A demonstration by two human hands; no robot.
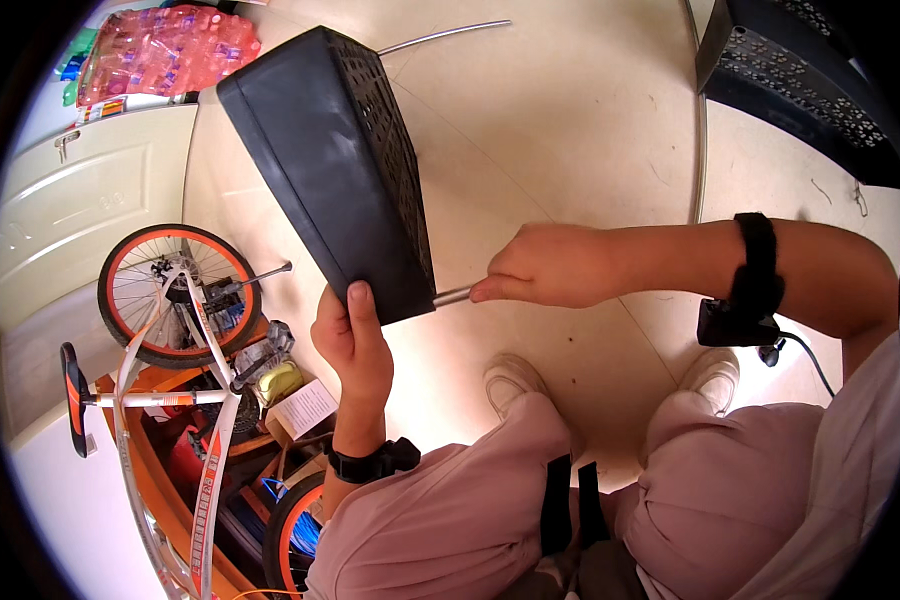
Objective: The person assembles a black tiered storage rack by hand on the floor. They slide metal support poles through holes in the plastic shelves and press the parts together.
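A black plastic rack basket (322, 165) with perforated sides is tilted in front of me. My left hand (352, 337) grips its lower corner, thumb on the outer face. A metal tube (452, 296) stands out from the corner nearest my right side, and my right hand (544, 266) is closed around it. From the basket's far end another thin metal tube (446, 36) sticks out over the floor. The inside of the basket is hidden from view.
At the upper right stands another black perforated rack piece (802, 90). To the left are a white and orange bicycle (214, 465), a cardboard box (300, 411) and a pale door (97, 187). Red bags of plastic bottles (169, 56) lie at the upper left. My shoes (514, 379) are on the tiled floor.
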